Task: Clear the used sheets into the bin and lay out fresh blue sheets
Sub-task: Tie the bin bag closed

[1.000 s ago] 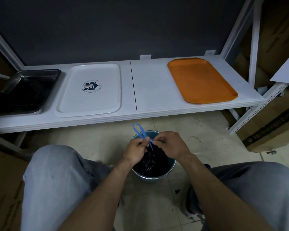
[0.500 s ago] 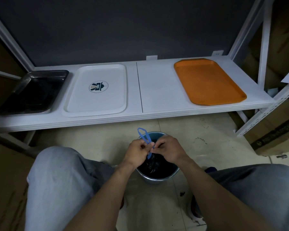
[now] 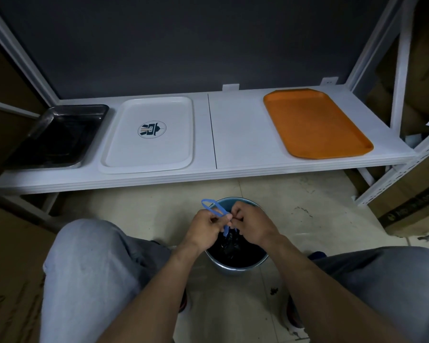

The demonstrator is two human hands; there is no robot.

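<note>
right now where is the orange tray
In the head view, the orange tray lies at the right end of the white shelf, right of the white tray.

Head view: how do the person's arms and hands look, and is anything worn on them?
The left forearm and right forearm are bare to the frame's edge, without sleeves. The left hand and right hand carry no gloves; no watch or ring is visible. Light grey fabric trousers cover both knees.

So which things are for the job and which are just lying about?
For the job: bin; blue strip, pinched by left hand and right hand; probably the black tray, white tray and orange tray.
Lying about: cardboard box.
</note>
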